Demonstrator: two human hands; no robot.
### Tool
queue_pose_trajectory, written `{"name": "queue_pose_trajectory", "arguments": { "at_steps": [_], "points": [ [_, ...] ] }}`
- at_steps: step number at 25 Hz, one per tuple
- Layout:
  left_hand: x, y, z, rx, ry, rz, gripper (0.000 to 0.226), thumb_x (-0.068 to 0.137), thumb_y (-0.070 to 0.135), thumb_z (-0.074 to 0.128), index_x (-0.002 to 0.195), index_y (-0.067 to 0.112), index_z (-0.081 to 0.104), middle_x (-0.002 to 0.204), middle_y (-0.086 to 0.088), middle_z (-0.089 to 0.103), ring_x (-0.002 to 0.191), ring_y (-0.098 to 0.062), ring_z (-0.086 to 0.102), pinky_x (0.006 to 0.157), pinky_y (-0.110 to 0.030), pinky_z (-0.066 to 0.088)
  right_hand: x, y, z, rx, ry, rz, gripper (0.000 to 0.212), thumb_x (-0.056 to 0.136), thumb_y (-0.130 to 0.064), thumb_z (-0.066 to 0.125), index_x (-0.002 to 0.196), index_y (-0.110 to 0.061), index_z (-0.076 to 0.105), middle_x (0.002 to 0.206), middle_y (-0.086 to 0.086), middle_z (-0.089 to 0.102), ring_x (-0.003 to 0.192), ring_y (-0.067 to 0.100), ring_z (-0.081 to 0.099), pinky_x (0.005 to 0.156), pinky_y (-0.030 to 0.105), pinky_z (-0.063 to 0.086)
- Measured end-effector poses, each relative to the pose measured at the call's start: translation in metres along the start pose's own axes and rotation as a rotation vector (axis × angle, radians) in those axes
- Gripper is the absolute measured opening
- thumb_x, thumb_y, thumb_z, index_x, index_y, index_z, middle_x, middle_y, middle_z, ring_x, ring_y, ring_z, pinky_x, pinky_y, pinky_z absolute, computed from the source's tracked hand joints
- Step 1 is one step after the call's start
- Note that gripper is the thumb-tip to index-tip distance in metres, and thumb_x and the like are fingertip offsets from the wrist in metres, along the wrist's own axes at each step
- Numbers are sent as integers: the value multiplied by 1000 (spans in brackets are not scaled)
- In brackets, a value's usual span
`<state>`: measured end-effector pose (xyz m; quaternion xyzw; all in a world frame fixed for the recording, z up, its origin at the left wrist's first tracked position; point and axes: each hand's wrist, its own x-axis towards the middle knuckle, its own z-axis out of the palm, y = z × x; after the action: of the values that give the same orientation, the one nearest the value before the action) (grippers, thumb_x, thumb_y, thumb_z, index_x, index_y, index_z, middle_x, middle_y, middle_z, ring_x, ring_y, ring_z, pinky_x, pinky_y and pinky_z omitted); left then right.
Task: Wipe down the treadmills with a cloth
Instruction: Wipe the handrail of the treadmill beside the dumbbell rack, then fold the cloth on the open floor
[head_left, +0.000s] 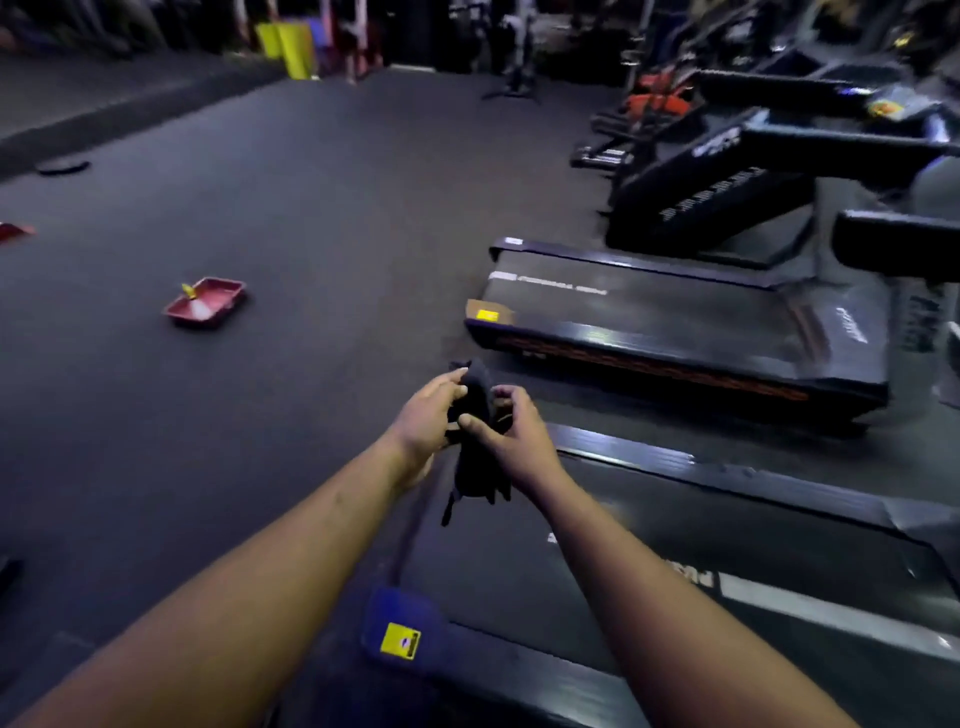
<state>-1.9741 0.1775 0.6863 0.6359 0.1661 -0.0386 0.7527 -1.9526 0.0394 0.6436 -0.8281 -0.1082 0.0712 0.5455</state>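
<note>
A dark cloth (478, 467) hangs bunched between my two hands, held in the air over the rear end of the nearest treadmill (675, 545). My left hand (426, 415) grips the cloth's upper part from the left. My right hand (506, 431) pinches it from the right, fingers curled round the fabric. The cloth's loose ends dangle below my hands. A second treadmill (665, 322) lies just beyond, its belt running to the right, and more treadmills (727, 187) line the right side farther back.
A red tray (208, 304) with a small yellow-topped object stands on the dark gym floor to the left. A flat black disc (62, 166) lies far left. Yellow and blue pads (291, 47) stand at the back. The floor (311, 208) stretches wide to the left of the treadmills.
</note>
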Motion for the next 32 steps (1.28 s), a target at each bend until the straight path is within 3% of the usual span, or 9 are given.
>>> {"name": "queue_pose_trajectory", "arguments": {
  "at_steps": [3, 5, 8, 11, 15, 18, 21, 26, 32],
  "points": [
    [-6, 7, -62, -8, 78, 42, 43, 100, 2, 46, 141, 15, 46, 123, -12, 63, 102, -23, 61, 96, -41, 52, 23, -26, 52, -16, -108, -71, 45, 80, -34, 80, 118, -20, 61, 102, -6, 67, 91, 5, 62, 77, 12, 45],
    [-8, 9, -117, -2, 163, 92, 48, 95, -5, 55, 140, 7, 46, 117, -9, 65, 99, -20, 64, 90, -35, 55, 38, -50, 97, 30, -202, -99, 33, 83, -22, 79, 112, -15, 65, 95, -5, 70, 80, -3, 62, 70, 6, 43],
    [-6, 12, -199, 30, 286, 122, 38, 94, -6, 56, 132, 1, 55, 109, -8, 67, 90, -15, 65, 77, -26, 57, 56, -75, 164, 81, -290, -92, 23, 85, -22, 76, 106, -18, 68, 95, -4, 74, 85, 4, 66, 78, 20, 52],
    [-9, 18, -279, 52, 381, 90, 27, 98, 2, 49, 119, 12, 65, 99, -5, 69, 79, -10, 62, 65, -20, 53, 75, -98, 230, 114, -293, -95, 10, 91, -15, 67, 99, -20, 69, 94, -2, 73, 85, 10, 65, 81, 31, 51],
    [-27, 34, -402, 147, 583, 129, 18, 101, 22, 55, 117, 16, 63, 106, 4, 64, 98, -9, 60, 75, -13, 47, 113, -138, 310, 179, -192, 18, 12, 92, -19, 58, 96, -18, 69, 87, -2, 69, 80, 15, 61, 71, 32, 48],
    [-43, 49, -496, 377, 551, 80, 48, 84, 30, 79, 124, 22, 54, 113, 10, 57, 105, -6, 55, 83, -16, 43, 144, -169, 352, 244, -110, 67, 17, 86, -27, 54, 91, -19, 68, 81, -2, 67, 78, 17, 58, 70, 36, 45],
    [-40, 54, -562, 471, 518, -9, 65, 78, 23, 84, 134, 21, 51, 124, 6, 55, 115, -12, 52, 94, -25, 44, 171, -191, 386, 253, -142, 45, 14, 89, -23, 55, 90, -16, 67, 78, -1, 63, 74, 17, 54, 67, 35, 42],
    [-3, 63, -632, 785, 704, -106, 18, 87, 31, 74, 88, 14, 67, 79, -2, 65, 75, -21, 62, 53, -24, 38, 229, -212, 447, 168, -179, -24, 12, 91, -23, 59, 82, -15, 60, 74, 0, 60, 71, 18, 53, 65, 40, 43],
    [99, 90, -692, 280, 835, 7, 21, 94, 35, 65, 89, 14, 63, 84, 0, 68, 78, -16, 63, 59, -27, 45, 346, -217, 530, 94, -168, -44, 6, 90, -20, 65, 90, -14, 64, 84, 3, 70, 80, 25, 65, 76, 48, 53]
  ]
}}
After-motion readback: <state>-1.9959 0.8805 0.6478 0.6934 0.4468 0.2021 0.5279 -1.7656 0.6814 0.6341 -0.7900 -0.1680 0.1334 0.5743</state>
